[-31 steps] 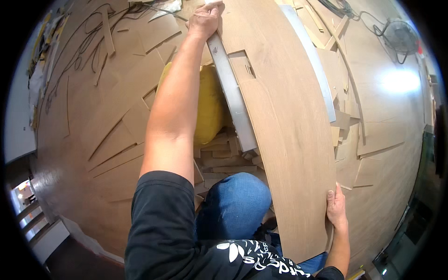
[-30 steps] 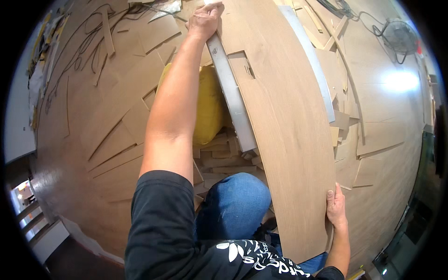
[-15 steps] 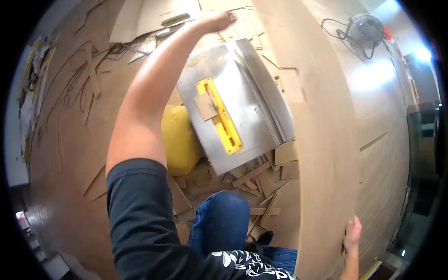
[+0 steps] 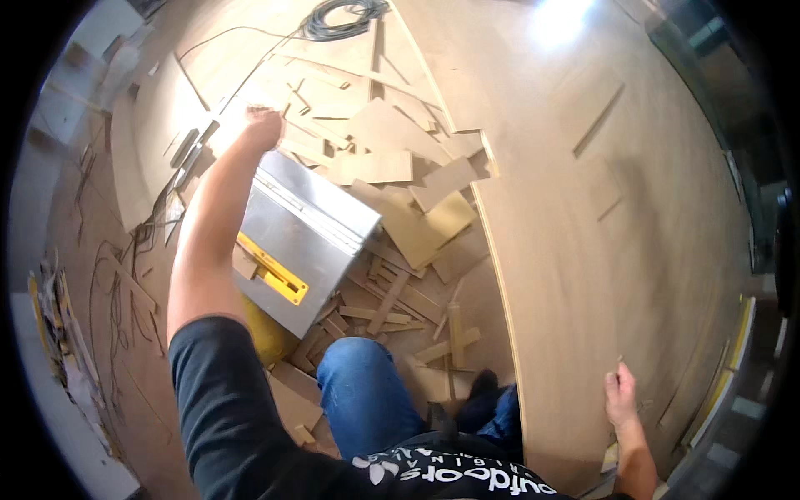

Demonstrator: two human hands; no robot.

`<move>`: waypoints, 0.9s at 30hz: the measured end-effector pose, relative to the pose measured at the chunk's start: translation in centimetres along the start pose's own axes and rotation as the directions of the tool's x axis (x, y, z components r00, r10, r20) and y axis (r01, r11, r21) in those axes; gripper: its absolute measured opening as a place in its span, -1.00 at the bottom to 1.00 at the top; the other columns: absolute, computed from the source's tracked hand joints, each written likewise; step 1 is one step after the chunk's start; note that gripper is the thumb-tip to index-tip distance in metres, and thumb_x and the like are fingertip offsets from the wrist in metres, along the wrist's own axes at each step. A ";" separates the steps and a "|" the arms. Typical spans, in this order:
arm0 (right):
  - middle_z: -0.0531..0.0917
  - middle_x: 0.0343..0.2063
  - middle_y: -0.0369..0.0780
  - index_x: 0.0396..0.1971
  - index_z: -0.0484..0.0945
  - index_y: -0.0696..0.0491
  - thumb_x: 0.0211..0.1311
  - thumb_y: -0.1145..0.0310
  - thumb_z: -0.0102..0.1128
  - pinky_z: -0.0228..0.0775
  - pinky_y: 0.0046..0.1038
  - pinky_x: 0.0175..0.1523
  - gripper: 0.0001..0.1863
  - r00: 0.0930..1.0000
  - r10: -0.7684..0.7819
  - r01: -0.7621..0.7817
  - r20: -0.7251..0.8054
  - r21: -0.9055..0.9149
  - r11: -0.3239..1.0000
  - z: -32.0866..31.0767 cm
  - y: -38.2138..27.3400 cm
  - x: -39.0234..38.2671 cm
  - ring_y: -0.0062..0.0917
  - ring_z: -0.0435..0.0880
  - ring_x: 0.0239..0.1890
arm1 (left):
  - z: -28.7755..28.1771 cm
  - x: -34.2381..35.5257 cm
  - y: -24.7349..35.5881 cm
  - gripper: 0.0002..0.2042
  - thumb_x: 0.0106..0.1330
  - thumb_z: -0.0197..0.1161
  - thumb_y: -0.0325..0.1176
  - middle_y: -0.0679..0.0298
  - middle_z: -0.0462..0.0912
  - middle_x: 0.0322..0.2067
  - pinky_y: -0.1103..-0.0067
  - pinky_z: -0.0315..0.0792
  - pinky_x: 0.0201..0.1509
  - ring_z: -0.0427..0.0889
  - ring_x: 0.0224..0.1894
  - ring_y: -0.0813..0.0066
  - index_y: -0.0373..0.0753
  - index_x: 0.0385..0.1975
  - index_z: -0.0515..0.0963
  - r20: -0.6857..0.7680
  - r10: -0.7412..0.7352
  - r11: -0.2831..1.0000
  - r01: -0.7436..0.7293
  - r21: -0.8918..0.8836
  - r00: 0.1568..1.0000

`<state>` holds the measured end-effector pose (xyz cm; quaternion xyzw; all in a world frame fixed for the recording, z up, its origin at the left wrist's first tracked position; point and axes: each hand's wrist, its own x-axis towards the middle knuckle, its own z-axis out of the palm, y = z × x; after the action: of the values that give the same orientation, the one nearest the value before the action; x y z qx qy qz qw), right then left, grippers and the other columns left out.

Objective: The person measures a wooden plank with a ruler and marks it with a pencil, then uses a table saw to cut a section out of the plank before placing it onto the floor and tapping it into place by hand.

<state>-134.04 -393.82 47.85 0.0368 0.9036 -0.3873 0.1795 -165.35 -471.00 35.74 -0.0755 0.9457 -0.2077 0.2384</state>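
A long tan wooden board (image 4: 550, 333) runs from beside my legs away from me on the right. My right hand (image 4: 619, 398) is closed on its right edge, thumb up. My left arm stretches forward, past the side of a silver table saw (image 4: 321, 208) with a yellow slotted insert (image 4: 272, 268). My left hand (image 4: 265, 127) is curled near the saw's far corner, in bright glare; whatever it may hold is hidden. A small wooden piece lies on the insert, partly behind my forearm. Part of a yellow body (image 4: 262, 333) shows below the saw's top.
Board offcuts (image 4: 392, 300) litter the floor around the saw and my feet. Larger scrap panels (image 4: 392, 129) lie beyond it. A coiled cable (image 4: 343, 18) sits at the far end, with loose cords (image 4: 117, 317) at the left. A pale panel (image 4: 154, 133) stands far left.
My view has turned right, so the saw appears farther left and lower. More offcuts and the coiled cable have come into view. My right hand stays at the board's edge; my left arm remains outstretched.
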 end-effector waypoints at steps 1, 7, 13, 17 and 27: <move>0.60 -0.27 -0.25 -0.13 0.52 0.19 0.48 0.02 0.02 0.36 -0.45 -0.05 -0.54 0.999 0.049 -0.049 0.023 -0.007 0.999 -1.7 0.0 -0.3 -0.60 0.49 -0.20 | -3.4 -0.7 4.8 -0.67 0.45 -0.04 -0.25 0.09 0.51 0.19 0.21 0.41 0.19 0.48 0.24 0.13 -0.21 0.09 0.52 -0.230 0.151 0.930 -0.217 -0.298 0.961; 0.52 -0.48 -0.22 -0.26 0.48 0.18 0.41 -0.10 0.09 0.32 -0.42 -0.27 -0.47 0.988 0.113 -0.101 0.102 -0.113 0.988 -9.2 -4.4 -5.7 -0.54 0.44 -0.43 | -17.7 -17.7 23.5 -0.33 0.53 -0.14 0.10 -0.09 0.40 0.27 0.26 0.05 0.52 0.27 0.40 0.15 -0.35 0.41 0.13 -0.251 0.413 -0.782 0.200 -0.590 0.875; 0.55 -0.59 -0.15 -0.32 0.47 0.18 0.30 -0.20 0.15 0.36 -0.34 -0.42 -0.39 0.991 0.079 -0.096 -0.112 -0.148 0.984 -22.8 -9.4 -18.8 -0.42 0.51 -0.56 | -33.6 -34.1 25.2 -0.38 0.34 0.16 -0.50 0.06 0.39 0.26 0.35 0.28 0.42 0.37 0.35 0.25 -0.29 0.39 0.12 -0.399 0.352 -0.929 0.262 -0.263 0.847; 0.57 -0.59 -0.14 -0.35 0.48 0.15 0.22 -0.14 0.24 0.38 -0.33 -0.42 -0.45 0.958 0.163 -0.180 -0.235 -0.052 0.982 -31.2 -11.1 -26.7 -0.37 0.55 -0.57 | -46.4 -41.0 24.9 -0.68 0.44 0.16 -0.46 0.17 0.59 0.01 0.43 0.47 0.24 0.59 0.06 0.40 -0.29 0.15 0.40 -0.432 0.320 -0.938 0.217 -0.271 0.843; 0.67 -0.47 -0.04 -0.08 0.59 0.02 0.19 -0.13 0.29 0.53 -0.16 -0.19 -0.47 0.902 0.365 -0.401 -0.230 -0.140 0.905 -45.7 -14.6 -33.5 -0.08 0.67 -0.39 | -63.6 -48.1 29.1 -0.68 0.41 0.24 -0.23 0.13 0.62 -0.15 0.42 0.49 0.08 0.60 -0.09 0.38 -0.36 -0.06 0.43 -0.371 0.155 -0.529 -0.240 -0.814 0.916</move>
<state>-119.32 -368.95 98.74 0.2359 0.9237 -0.2535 0.1642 -155.20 -410.42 94.37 -0.0414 0.6562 0.7502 0.0699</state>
